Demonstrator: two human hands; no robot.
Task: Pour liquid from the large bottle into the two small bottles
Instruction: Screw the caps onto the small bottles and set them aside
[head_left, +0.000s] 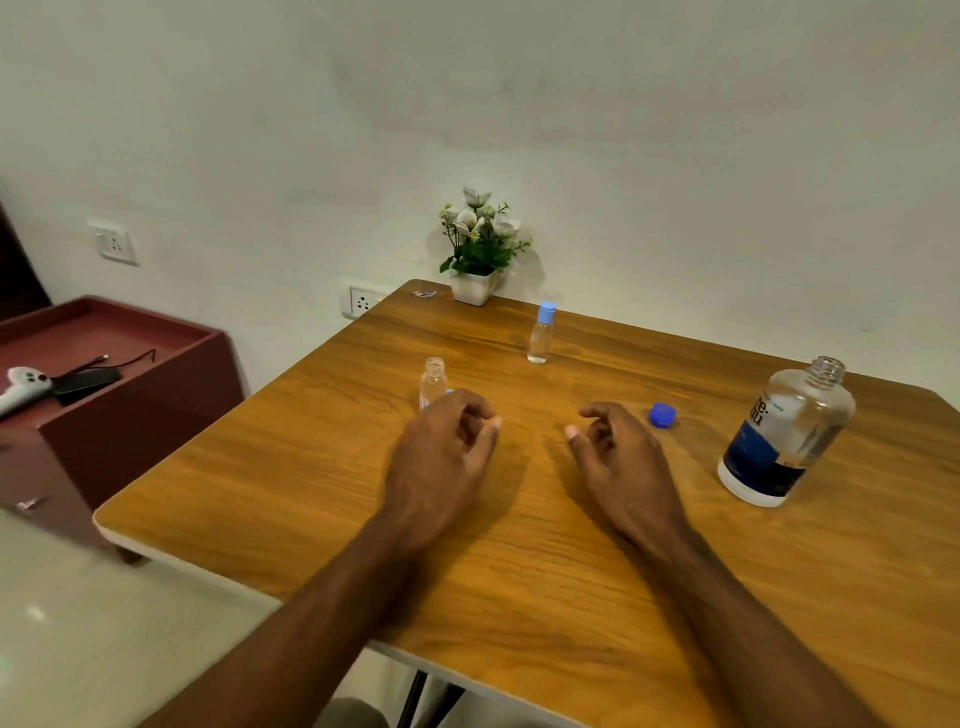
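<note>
both hands sit low over the wooden table (291, 467) in the middle of the frame, fingers loosely curled and nothing gripped. the left hand (441, 457) lies just in front of an uncapped small bottle (432, 383), covering its base; a sliver of light blue shows at the knuckles, too hidden to say what it is. the right hand (621, 462) is empty too, thumb and forefinger apart, with a dark blue cap (663, 415) lying on the table just beyond it, toward the right.

the large bottle (787, 434) stands at the right side of the frame, open-necked, with a blue and white label whose print is only partly readable; how much liquid it holds is hard to judge. a second small bottle (541, 335), capped in light blue, stands farther back near centre, clear liquid in its lower part.

a potted flower plant (480, 244) stands at the table's far edge against the wall. at the left, a dark red cabinet (140, 415) runs off the frame edge, carrying a white controller (21, 388) that is cut off.
</note>
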